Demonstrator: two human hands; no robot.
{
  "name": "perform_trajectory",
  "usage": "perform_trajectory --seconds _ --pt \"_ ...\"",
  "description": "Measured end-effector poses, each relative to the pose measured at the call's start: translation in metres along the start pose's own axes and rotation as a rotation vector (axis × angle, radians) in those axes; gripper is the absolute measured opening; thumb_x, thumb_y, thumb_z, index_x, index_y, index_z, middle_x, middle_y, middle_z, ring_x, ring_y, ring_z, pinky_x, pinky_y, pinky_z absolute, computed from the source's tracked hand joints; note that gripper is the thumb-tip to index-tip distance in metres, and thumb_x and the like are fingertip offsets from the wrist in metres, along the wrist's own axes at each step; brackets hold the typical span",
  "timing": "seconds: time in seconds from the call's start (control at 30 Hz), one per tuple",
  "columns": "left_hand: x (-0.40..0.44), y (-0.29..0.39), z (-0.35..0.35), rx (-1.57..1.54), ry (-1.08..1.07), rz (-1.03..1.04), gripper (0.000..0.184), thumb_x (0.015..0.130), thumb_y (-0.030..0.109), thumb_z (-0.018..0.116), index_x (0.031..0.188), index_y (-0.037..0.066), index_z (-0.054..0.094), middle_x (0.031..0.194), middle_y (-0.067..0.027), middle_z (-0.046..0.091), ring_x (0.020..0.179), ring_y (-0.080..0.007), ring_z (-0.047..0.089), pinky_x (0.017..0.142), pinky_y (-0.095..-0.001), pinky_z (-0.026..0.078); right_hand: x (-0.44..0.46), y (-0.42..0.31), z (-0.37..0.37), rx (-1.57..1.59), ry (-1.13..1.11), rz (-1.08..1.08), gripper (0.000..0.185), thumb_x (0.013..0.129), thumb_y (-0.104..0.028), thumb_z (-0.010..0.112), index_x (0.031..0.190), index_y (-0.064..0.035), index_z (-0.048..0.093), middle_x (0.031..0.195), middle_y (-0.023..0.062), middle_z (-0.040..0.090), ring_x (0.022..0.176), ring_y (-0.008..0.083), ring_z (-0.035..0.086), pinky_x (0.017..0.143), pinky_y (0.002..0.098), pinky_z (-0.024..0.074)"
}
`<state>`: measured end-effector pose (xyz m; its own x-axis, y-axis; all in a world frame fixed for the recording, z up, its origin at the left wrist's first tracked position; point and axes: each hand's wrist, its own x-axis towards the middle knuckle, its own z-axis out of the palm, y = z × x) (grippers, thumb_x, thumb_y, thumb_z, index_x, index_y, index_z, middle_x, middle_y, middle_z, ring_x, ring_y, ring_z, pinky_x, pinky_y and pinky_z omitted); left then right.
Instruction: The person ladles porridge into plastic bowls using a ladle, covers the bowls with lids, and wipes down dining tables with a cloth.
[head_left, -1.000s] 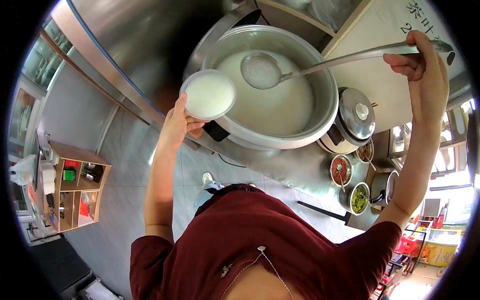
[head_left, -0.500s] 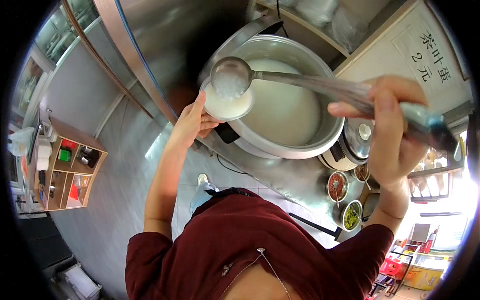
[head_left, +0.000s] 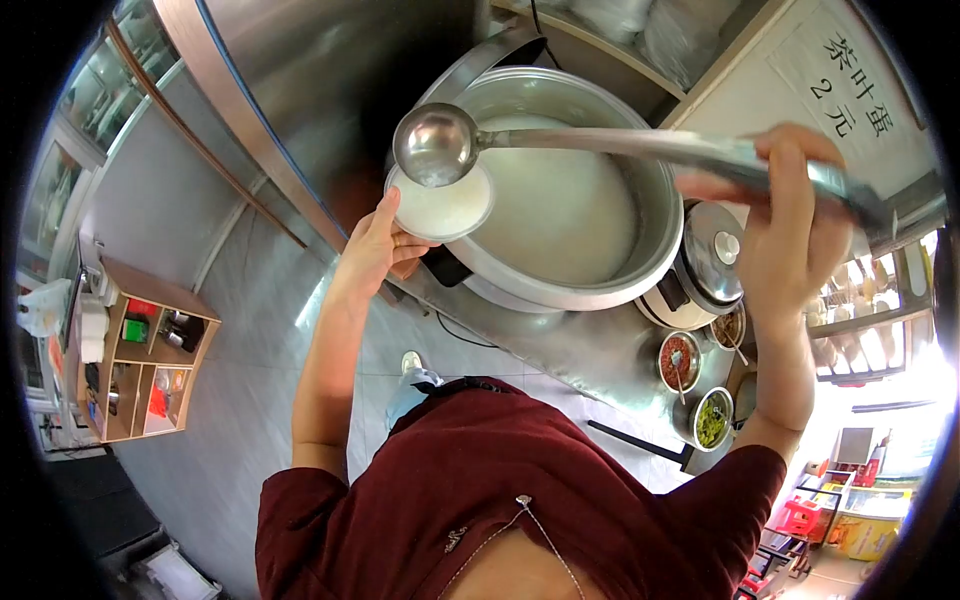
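Note:
My left hand [head_left: 372, 250] holds a round bowl [head_left: 445, 208] of white liquid at the left rim of the large pot. Closed round the handle of a long metal ladle [head_left: 437, 143] is my right hand [head_left: 790, 220], slightly blurred. The ladle's bowl, tilted and looking nearly empty, hangs over the bowl's upper edge and hides part of it. Below the handle, white porridge-like liquid fills much of the large metal pot [head_left: 640, 275].
A lidded cooker [head_left: 712, 255] stands right of the pot. Small pots of red food [head_left: 680, 360] and green food [head_left: 711, 420] sit on the metal counter [head_left: 580, 345]. A wooden shelf unit [head_left: 150, 350] stands at the left.
The ladle has come out of the pot, moved left over the bowl and emptied its white contents there. My right hand has moved left and down from its raised position.

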<state>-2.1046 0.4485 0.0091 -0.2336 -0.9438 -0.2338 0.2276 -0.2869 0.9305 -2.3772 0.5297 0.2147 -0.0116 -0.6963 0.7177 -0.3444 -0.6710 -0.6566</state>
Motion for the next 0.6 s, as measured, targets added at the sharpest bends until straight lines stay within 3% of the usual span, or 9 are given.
perform_trajectory --seconds 0.1,0.2,0.3,0.43,0.5,0.6 --pt "0.002 -0.002 -0.003 -0.006 -0.021 -0.005 0.068 0.092 0.055 0.037 0.115 -0.007 0.052 0.097 -0.0167 0.064 0.086 -0.0223 0.064 0.076 -0.0280 0.049 0.017 0.015 -0.018 0.042 0.077 0.219 0.020 0.092 -0.013 0.045 0.095 0.0063 0.052 0.080 0.0105 0.057 0.067 0.0243 0.067 0.059 0.0277 0.0533" --pt "0.000 -0.001 -0.002 -0.013 -0.008 -0.011 0.067 0.091 0.054 0.038 0.116 -0.007 0.051 0.097 -0.0166 0.064 0.086 -0.0216 0.064 0.075 -0.0277 0.049 0.025 0.024 -0.033 -0.009 0.227 0.271 0.021 0.093 -0.013 0.043 0.093 0.0068 0.050 0.085 0.0137 0.055 0.068 0.0255 0.067 0.052 0.0251 0.0536" --pt "-0.001 -0.001 -0.001 -0.029 -0.004 -0.010 0.066 0.091 0.054 0.039 0.116 -0.007 0.051 0.097 -0.0167 0.064 0.086 -0.0216 0.064 0.075 -0.0276 0.049 0.025 0.028 -0.060 -0.064 0.243 0.219 0.020 0.091 -0.013 0.046 0.092 0.0058 0.051 0.080 0.0126 0.056 0.066 0.0258 0.067 0.052 0.0243 0.0530" --pt "-0.002 -0.002 0.001 -0.032 0.050 -0.024 0.066 0.091 0.053 0.040 0.119 -0.006 0.049 0.100 -0.0173 0.063 0.087 -0.0222 0.064 0.075 -0.0275 0.049 0.006 0.046 -0.085 -0.148 0.338 0.354 0.021 0.091 -0.016 0.048 0.092 0.0047 0.051 0.080 0.0123 0.055 0.061 0.0247 0.066 0.049 0.0253 0.0519" --pt "-0.001 -0.004 0.002 -0.050 0.074 -0.014 0.065 0.091 0.052 0.040 0.121 -0.005 0.047 0.101 -0.0171 0.063 0.088 -0.0224 0.064 0.075 -0.0277 0.049 -0.019 0.065 -0.084 -0.144 0.342 0.331 0.023 0.091 -0.019 0.051 0.092 0.0035 0.052 0.078 0.0098 0.054 0.056 0.0230 0.064 0.048 0.0236 0.0508" --pt "-0.005 -0.002 0.008 -0.070 0.042 -0.001 0.066 0.091 0.053 0.041 0.123 -0.005 0.045 0.103 -0.0164 0.062 0.087 -0.0222 0.064 0.075 -0.0274 0.050 -0.050 0.077 -0.076 -0.179 0.233 0.401 0.024 0.093 -0.019 0.049 0.094 0.0045 0.053 0.080 0.0077 0.055 0.062 0.0201 0.066 0.051 0.0235 0.0517"
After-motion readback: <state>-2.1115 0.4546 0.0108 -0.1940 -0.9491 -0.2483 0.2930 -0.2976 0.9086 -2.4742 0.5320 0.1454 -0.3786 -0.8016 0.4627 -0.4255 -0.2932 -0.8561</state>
